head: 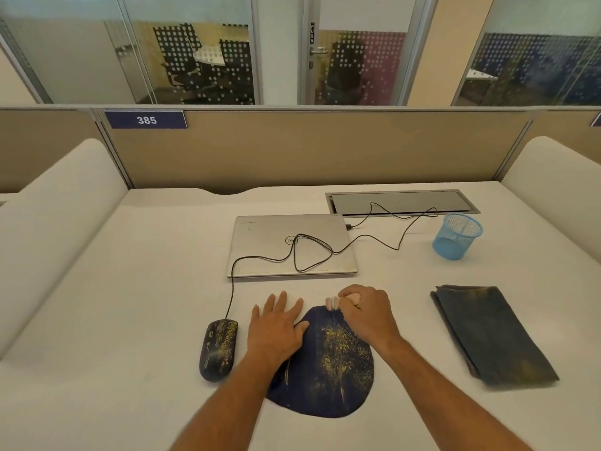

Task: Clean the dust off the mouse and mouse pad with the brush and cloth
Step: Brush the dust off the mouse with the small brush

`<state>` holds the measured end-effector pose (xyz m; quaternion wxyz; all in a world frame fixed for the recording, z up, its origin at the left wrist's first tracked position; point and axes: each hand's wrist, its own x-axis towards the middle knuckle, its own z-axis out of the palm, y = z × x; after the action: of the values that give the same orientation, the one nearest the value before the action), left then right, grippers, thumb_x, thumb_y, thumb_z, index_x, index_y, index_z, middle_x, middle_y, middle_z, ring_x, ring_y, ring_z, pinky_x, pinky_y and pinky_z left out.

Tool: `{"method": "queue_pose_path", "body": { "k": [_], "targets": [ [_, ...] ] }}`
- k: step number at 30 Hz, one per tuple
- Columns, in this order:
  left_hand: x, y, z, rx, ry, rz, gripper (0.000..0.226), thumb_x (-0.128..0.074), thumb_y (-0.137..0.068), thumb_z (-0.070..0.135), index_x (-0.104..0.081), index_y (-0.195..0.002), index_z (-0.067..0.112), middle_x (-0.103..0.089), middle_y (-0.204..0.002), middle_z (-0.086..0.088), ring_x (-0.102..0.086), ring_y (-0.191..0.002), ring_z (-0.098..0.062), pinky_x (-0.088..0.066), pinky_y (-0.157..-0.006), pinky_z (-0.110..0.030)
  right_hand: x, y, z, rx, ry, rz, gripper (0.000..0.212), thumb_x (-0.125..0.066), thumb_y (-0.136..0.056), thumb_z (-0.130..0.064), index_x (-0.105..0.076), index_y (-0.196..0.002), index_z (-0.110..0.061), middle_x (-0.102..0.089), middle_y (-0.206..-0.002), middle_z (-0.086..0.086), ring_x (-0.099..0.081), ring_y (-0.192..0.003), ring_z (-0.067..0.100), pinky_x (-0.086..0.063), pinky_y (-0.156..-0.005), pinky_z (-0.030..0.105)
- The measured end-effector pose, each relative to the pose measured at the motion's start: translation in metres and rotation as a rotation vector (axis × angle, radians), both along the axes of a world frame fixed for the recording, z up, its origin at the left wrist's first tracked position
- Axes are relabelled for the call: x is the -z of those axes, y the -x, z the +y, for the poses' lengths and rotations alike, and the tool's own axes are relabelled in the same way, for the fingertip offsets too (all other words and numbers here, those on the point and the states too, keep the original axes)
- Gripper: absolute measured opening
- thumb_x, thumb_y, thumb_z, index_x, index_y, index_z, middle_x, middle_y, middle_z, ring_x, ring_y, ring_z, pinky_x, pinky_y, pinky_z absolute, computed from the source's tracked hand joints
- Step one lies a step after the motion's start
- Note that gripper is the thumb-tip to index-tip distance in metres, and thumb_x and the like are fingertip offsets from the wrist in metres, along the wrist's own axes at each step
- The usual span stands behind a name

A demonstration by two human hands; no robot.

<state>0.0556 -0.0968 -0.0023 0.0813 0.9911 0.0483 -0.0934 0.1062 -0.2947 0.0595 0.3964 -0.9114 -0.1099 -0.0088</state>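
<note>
Head view, lower centre: left hand [276, 330] flat, fingers spread, pinning dusty mouse pad [328, 369]; right hand [367, 312] curled round brush [333, 302] at its far edge; risk of sweeping grit toward the laptop [291, 244].

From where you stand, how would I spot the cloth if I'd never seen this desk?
Start at the closed silver laptop in the middle of the white desk, then look toward its near right. There, right of the right hand, lies the cloth: a folded dark blue rectangle lying flat, unlike the upright light-blue mesh cup behind it.
</note>
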Motion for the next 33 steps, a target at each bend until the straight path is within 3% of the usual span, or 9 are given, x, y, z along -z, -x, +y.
{"method": "queue_pose_path", "body": {
  "k": [6,13,19,26,29,33],
  "targets": [
    [-0.001,-0.001,0.0,0.011,-0.009,0.011,0.061,-0.021,-0.1,0.062,-0.009,-0.155,0.038,-0.003,-0.166,-0.002,-0.001,-0.152,-0.028,-0.006,-0.122,-0.053,-0.007,-0.003,0.003,0.029,-0.056,0.01,0.017,-0.062,-0.086,-0.019,-0.077,-0.095,-0.019,-0.071,-0.082,-0.007,-0.065,-0.074,0.007,-0.045,-0.058,0.01],
    [-0.022,-0.003,0.003,0.014,0.07,-0.123,0.068,-0.024,-0.096,0.068,-0.019,-0.155,0.033,-0.016,-0.165,-0.001,-0.014,-0.151,-0.023,-0.013,-0.122,-0.045,-0.021,-0.006,0.019,0.031,-0.193,0.021,0.015,-0.063,-0.086,-0.018,-0.076,-0.094,-0.018,-0.073,-0.082,-0.001,-0.069,-0.074,0.015,-0.062,-0.06,0.031],
    [-0.046,-0.006,0.037,-0.041,0.093,-0.262,0.064,-0.033,-0.097,0.066,-0.033,-0.15,0.03,-0.032,-0.16,0.002,-0.027,-0.147,-0.021,-0.024,-0.118,-0.043,-0.035,0.0,0.048,-0.023,-0.246,0.019,0.015,-0.063,-0.086,-0.018,-0.076,-0.092,-0.018,-0.073,-0.079,-0.004,-0.068,-0.071,0.015,-0.061,-0.057,0.031],
    [-0.044,0.034,0.12,-0.234,0.411,-0.338,0.065,-0.04,-0.089,0.07,-0.05,-0.14,0.031,-0.05,-0.146,0.006,-0.042,-0.134,-0.014,-0.033,-0.109,-0.034,-0.039,0.013,0.093,-0.1,-0.296,0.15,0.012,-0.064,-0.083,-0.014,-0.076,-0.087,-0.018,-0.073,-0.077,0.001,-0.07,-0.066,0.019,-0.062,-0.059,0.038],
    [-0.037,0.061,0.148,-0.3,0.555,-0.362,0.064,-0.041,-0.088,0.072,-0.055,-0.135,0.03,-0.054,-0.142,0.004,-0.044,-0.129,-0.01,-0.036,-0.106,-0.031,-0.038,0.02,0.111,-0.128,-0.316,0.245,0.011,-0.065,-0.082,-0.013,-0.073,-0.083,-0.021,-0.072,-0.074,0.003,-0.07,-0.06,0.019,-0.061,-0.053,0.033],
    [-0.022,0.098,0.169,-0.194,0.54,-0.304,0.09,-0.035,-0.075,0.091,-0.047,-0.141,0.031,-0.045,-0.148,0.008,-0.036,-0.135,-0.008,-0.032,-0.112,-0.035,-0.034,0.028,0.13,-0.163,-0.313,0.298,0.012,-0.064,-0.082,-0.012,-0.074,-0.084,-0.019,-0.072,-0.073,0.003,-0.071,-0.06,0.017,-0.059,-0.05,0.029]
  ]
}}
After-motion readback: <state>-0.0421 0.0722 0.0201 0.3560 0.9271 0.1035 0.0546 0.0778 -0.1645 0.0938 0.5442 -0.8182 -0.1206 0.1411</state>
